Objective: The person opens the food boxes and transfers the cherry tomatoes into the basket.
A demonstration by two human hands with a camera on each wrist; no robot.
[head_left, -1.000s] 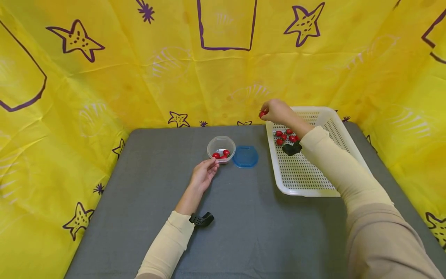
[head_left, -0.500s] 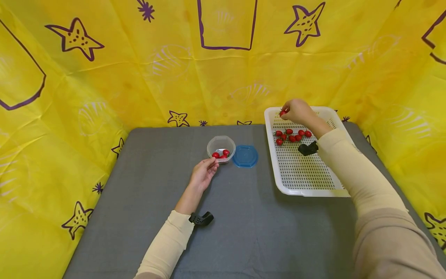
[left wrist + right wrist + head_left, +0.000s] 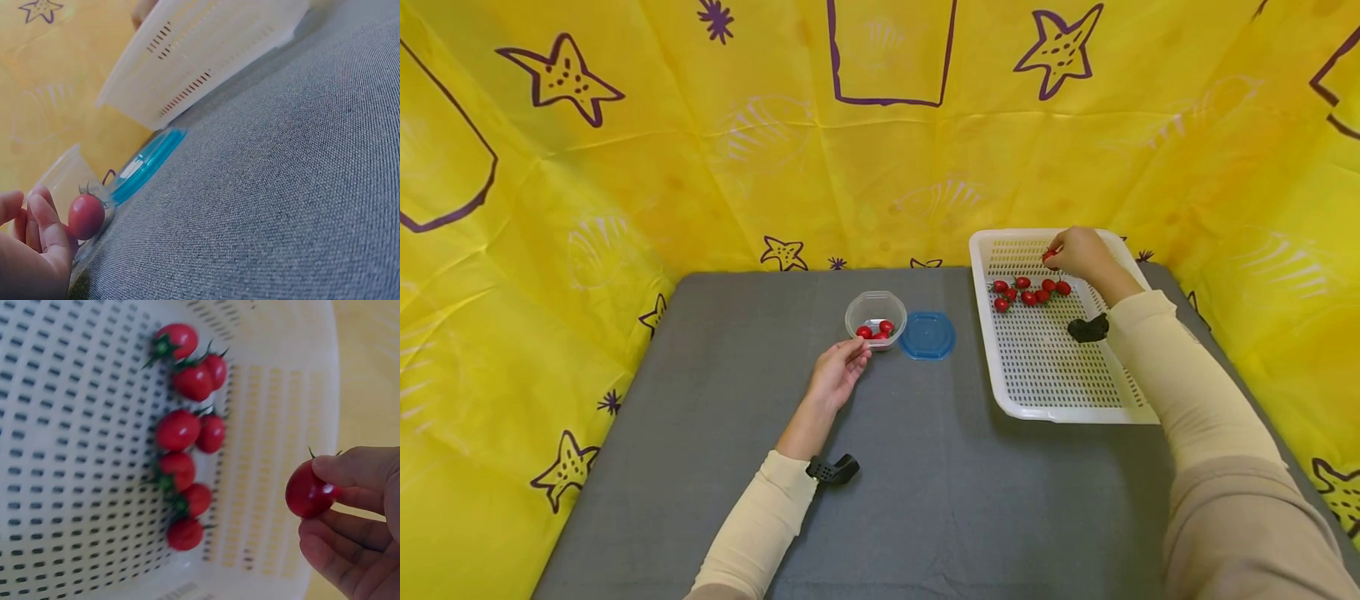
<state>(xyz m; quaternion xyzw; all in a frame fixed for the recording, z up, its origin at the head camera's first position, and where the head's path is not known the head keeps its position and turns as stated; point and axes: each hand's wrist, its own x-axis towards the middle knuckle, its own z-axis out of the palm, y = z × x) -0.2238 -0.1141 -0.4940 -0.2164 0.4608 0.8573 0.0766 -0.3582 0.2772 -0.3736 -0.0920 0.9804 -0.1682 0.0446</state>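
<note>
My left hand (image 3: pixel 837 373) pinches the near rim of a small clear plastic container (image 3: pixel 854 315). Several red cherry tomatoes (image 3: pixel 886 327) lie inside it, and one with a green stem shows through the wall in the left wrist view. Over the far end of a white perforated basket (image 3: pixel 1045 367), my right hand (image 3: pixel 1081 253) holds a cherry tomato (image 3: pixel 310 490) between thumb and fingers. Below that hand, a group of cherry tomatoes (image 3: pixel 178 430) with green stems rests on the basket floor, apart from the held one.
A blue lid (image 3: pixel 928 336) lies flat just right of the container, between it and the basket. Grey cloth (image 3: pixel 925 483) covers the table. Yellow patterned curtains (image 3: pixel 880 192) hang at the back and both sides. Dark straps (image 3: pixel 832 470) sit at the wrists.
My right hand has moved right with the cherry tomato, from the basket's left back corner across its far end, and is now lower. My left hand and the container stay put.
</note>
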